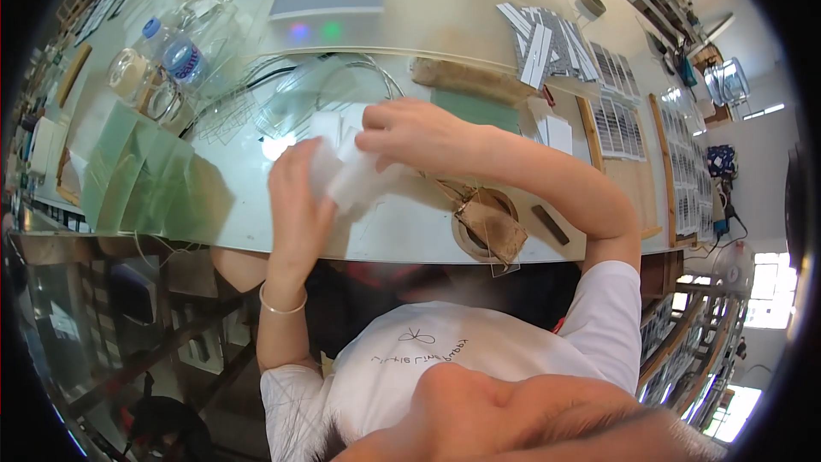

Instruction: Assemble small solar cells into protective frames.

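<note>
Both of my hands are over the pale glass-topped table (256,214), a little left of its middle. Between them is a thin, whitish, half-see-through sheet (346,178), smeared by motion, so I cannot tell whether it is paper or plastic film. My left hand (297,192) has its fingers closed on the sheet's left side, thumb toward me. My right hand (415,133) reaches across from the right with bent fingers and pinches the sheet's upper right part. A small white block-like piece (326,126) lies just beyond the sheet.
Green translucent sheets (141,184) stand stacked at the left. Behind them are a water bottle (181,58) and a tape roll (128,74). Printed strips (547,47) lie at the back right. Near the front edge are a round brown disc (463,238) and a dark bar (551,225).
</note>
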A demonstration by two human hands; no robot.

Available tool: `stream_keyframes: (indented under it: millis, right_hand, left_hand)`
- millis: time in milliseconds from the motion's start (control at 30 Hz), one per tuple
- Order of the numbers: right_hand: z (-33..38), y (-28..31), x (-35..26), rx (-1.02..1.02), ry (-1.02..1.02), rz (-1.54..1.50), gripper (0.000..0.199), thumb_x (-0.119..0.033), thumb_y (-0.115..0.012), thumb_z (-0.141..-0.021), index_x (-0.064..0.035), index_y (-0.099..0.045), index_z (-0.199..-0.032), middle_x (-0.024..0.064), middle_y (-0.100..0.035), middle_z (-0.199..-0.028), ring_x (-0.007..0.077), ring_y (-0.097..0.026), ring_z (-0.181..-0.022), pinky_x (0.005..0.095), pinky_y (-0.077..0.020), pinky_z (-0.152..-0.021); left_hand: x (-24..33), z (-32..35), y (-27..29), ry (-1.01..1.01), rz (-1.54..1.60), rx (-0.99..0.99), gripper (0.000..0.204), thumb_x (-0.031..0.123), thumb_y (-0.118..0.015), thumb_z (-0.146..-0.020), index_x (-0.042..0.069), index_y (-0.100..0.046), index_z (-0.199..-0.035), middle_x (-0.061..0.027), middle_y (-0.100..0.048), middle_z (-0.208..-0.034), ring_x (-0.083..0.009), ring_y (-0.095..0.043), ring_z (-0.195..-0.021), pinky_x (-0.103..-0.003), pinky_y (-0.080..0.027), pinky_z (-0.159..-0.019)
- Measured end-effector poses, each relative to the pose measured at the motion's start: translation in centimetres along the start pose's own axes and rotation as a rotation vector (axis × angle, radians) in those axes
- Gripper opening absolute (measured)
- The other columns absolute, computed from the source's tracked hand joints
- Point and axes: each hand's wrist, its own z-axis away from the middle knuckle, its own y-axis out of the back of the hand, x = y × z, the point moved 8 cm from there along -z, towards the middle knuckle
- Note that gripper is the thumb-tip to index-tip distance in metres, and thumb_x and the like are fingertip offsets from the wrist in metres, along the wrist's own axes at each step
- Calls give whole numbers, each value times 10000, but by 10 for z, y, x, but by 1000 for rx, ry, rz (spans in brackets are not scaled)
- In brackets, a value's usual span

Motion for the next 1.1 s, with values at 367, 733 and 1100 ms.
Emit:
stream_keyframes:
  millis: [367,733,1100]
  right_hand:
    - [12,52,30,233,-397,-560,373,-385,-622,-1046,-24,-533,-1014,80,-503,-839,181,-465,-776,351,-443,-721]
    - [-51,-24,-6,191,-329,-613,381,-384,-592,-1046,-5,-557,-1022,155,-577,-1030,271,-609,-926,380,-523,-781]
    - [-64,43,-64,474,225,-7,366,-296,-779,-881,-105,-600,-1136,105,-564,-1100,305,-593,-1010,403,-531,-868]
  left_hand:
    - [-16,-10,16,231,242,58,610,-22,-647,-806,3,-497,-1397,-227,-595,-1324,-382,-586,-1226,-451,-476,-1050]
    - [-43,14,-19,681,1591,291,566,272,-524,-1040,18,-399,-1530,-140,-540,-1465,-279,-548,-1327,-433,-463,-1110]
    - [-4,-14,20,553,1832,320,603,420,-357,-1129,-2,-340,-1560,-148,-460,-1549,-279,-565,-1319,-439,-498,-1086]
